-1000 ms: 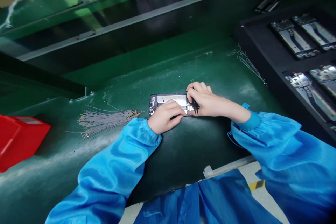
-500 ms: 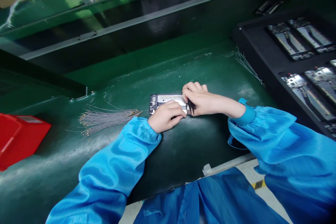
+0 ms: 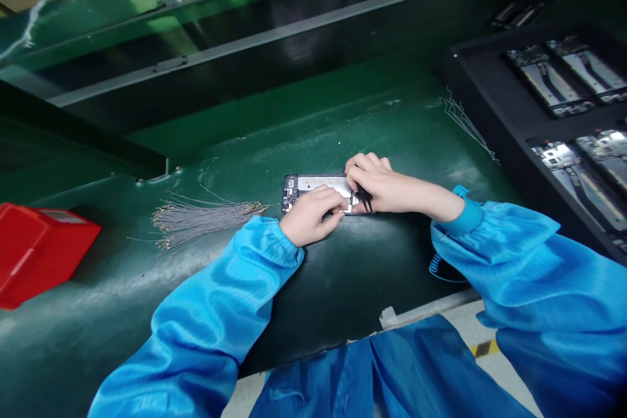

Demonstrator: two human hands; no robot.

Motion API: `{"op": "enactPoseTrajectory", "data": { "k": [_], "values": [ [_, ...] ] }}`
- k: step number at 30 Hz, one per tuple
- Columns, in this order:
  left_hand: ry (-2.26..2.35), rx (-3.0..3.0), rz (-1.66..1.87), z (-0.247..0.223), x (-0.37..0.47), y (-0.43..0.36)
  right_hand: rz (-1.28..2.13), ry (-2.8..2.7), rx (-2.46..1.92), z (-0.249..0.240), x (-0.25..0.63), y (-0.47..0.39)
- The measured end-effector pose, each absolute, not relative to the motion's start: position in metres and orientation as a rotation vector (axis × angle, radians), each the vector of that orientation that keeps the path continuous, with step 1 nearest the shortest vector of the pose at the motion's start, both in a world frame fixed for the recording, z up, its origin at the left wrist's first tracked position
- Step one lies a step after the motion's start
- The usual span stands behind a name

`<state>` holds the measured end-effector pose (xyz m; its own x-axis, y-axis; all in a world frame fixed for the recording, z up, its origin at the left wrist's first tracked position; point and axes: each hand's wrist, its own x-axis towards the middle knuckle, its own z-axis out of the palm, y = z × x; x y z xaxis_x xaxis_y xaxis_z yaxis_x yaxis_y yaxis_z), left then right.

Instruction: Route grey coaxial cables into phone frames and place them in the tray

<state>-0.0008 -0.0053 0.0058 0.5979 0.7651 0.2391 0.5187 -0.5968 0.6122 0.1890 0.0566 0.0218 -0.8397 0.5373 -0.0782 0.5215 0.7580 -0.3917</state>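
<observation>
Opened phone (image 3: 321,182) on green surface (image 3: 298,144), left hand (image 3: 313,212) across it, whether fingers pinch cannot tell, right hand (image 3: 377,184) at right end, fingers closed on black tweezers (image 3: 364,198).

The scene is dimly lit, with light apparently cast from above. A pale sheen is spread across the left part of the tabletop (image 3: 122,281), while the surface toward its front edge is left dark. Bright glare is thrown back by the metal plate of the opened phone (image 3: 324,181). Near the right edge, the black tray (image 3: 492,91) is steeped in shadow, and its phone bodies (image 3: 537,78) are softened by blur. Outer areas are stretched by wide-angle distortion.
</observation>
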Motion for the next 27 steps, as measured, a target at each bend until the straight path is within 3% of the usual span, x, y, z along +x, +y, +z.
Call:
{"op": "enactPoseTrajectory", "data": {
  "k": [10,23,27],
  "values": [
    [1.198,2.295,0.639,0.006,0.008,-0.005,0.395,-3.043,-0.760,0.031,0.177,0.057],
    [1.066,2.249,0.672,0.005,0.003,-0.008,0.595,-3.089,-1.070,0.043,0.165,0.055],
    [1.119,2.178,0.791,0.004,0.001,-0.012,0.720,-2.967,-0.959,0.036,0.175,0.055]
  ]
}}
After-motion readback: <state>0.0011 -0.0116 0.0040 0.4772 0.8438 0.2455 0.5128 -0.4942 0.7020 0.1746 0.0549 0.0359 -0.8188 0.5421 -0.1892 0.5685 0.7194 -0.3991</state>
